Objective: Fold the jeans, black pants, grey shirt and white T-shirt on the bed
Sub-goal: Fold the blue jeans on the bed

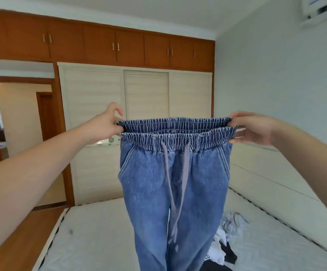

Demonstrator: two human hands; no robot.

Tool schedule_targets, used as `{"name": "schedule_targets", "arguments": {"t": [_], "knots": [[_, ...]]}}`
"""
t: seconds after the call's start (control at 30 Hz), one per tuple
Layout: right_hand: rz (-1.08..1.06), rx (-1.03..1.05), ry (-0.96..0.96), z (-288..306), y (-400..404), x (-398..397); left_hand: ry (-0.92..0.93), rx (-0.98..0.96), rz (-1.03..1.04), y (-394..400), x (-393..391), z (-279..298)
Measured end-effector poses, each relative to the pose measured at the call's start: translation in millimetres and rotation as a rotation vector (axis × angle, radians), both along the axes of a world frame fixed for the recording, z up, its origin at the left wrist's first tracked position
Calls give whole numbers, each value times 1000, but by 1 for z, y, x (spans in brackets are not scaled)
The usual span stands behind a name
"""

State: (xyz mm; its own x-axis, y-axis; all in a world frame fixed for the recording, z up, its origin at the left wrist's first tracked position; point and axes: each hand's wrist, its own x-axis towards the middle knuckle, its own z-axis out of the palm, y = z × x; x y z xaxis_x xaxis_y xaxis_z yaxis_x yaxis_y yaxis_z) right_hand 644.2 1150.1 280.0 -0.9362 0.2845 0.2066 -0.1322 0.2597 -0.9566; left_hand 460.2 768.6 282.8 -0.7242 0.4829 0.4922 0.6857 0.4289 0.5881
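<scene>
The jeans at frame centre are showing matt, faded blue denim with a ribbed elastic waistband and soft grey cloth drawstring. Glossy brown wood cabinets are lining the upper frame; the bed below is looking quilted, matt white.

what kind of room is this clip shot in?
Most likely a bedroom in a home. A bare mattress fills the foreground, a wardrobe with pale slatted sliding doors and wooden cabinets above it covers the far wall, and an air conditioner is mounted high on the right wall.
</scene>
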Motion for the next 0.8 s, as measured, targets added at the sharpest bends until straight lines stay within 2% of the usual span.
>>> {"name": "schedule_targets", "arguments": {"t": [0.1,0.37,0.47,0.53,0.63,0.8], "knots": [[41,34,44,-2,6,9,64,-54,-130,-4,12,5],[-24,166,108,-14,10,20,-91,84,-394,-6,25,3],[-38,357,86,-13,11,27,-48,-105,-373,-2,26,-1],[-69,586,77,-15,9,32,32,-269,-276,2,26,-4],[-116,970,40,-20,6,39,96,-393,-191,6,31,-10],[61,1111,-24,-52,9,48,149,-637,-182,10,35,-26]]}}
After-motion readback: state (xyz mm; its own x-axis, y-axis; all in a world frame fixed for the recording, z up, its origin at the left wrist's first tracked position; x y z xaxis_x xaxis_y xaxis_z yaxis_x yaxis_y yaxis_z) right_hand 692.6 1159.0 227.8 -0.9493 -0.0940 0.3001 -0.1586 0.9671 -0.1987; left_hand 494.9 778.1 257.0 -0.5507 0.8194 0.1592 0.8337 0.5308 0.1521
